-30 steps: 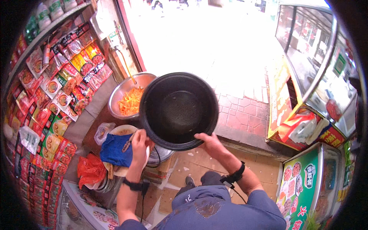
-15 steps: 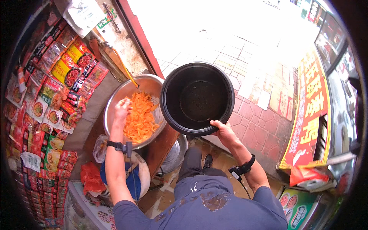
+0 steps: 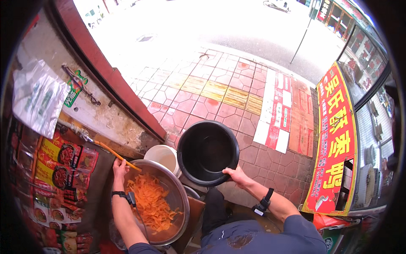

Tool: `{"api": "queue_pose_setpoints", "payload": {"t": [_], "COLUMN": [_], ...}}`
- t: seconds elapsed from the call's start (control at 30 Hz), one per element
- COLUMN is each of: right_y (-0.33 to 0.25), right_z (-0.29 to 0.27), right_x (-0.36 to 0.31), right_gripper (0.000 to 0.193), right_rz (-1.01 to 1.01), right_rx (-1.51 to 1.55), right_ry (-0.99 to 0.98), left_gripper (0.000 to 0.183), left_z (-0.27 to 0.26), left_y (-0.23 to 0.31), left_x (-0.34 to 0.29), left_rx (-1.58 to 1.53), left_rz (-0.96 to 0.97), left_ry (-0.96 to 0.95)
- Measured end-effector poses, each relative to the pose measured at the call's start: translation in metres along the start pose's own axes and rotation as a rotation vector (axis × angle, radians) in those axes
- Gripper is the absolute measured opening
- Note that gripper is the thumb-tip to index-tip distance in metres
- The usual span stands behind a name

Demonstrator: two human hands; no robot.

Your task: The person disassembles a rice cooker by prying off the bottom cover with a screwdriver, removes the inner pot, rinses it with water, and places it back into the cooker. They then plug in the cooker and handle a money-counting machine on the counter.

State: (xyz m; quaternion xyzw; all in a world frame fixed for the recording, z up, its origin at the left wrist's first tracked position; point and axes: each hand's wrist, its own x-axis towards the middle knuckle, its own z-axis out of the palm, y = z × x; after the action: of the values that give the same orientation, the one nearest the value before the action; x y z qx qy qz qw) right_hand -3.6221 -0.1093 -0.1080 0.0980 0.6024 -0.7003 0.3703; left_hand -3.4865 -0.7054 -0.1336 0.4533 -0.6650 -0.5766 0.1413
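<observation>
My right hand [image 3: 238, 175] grips the rim of a round black tub [image 3: 207, 144] at its near right side, thumb over the edge. The tub is tilted toward me, and its dark inside shows. At the left, my left hand [image 3: 120, 167] has its fingers closed on a yellow hose [image 3: 111, 149] near its end, by the far left rim of a large metal basin [image 3: 181, 211]. The hose tip hangs over the basin. Thin orange strips [image 3: 151, 202], apparently sliced carrot, are heaped in the basin. A white bucket [image 3: 163, 155] stands just beyond it, partly behind the tub.
Hanging food packets [image 3: 63, 165] cover the left side, below white plastic bags [image 3: 40, 95]. A red door frame [image 3: 101, 80] rises beyond the basin. Flattened cardboard [image 3: 279, 112] lies on the paving. A red and yellow sign [image 3: 334, 148] fronts a glass case at right.
My left hand has gone from above the orange strips to the hose. The view has swung up and outward, showing more pavement. The white bucket has come into sight; my right hand still holds the tub.
</observation>
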Motion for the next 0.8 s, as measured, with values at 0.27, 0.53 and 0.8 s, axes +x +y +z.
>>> {"api": "queue_pose_setpoints", "payload": {"t": [0.27, 0.53, 0.8], "right_y": [-0.045, -0.067, -0.115], "right_z": [0.025, 0.014, 0.064], "right_x": [0.058, 0.061, 0.071], "right_gripper": [0.086, 0.129, 0.083], "right_rz": [0.06, 0.15, 0.248], "right_rx": [-0.09, -0.299, -0.246], "right_ry": [0.119, 0.095, -0.168], "left_gripper": [0.082, 0.015, 0.018], "left_z": [-0.015, -0.007, 0.094], "left_y": [0.054, 0.074, 0.109], "left_x": [-0.015, -0.078, -0.057], "left_rx": [-0.087, 0.172, -0.437], "left_rz": [-0.066, -0.178, -0.19], "left_ry": [-0.126, -0.056, -0.062]}}
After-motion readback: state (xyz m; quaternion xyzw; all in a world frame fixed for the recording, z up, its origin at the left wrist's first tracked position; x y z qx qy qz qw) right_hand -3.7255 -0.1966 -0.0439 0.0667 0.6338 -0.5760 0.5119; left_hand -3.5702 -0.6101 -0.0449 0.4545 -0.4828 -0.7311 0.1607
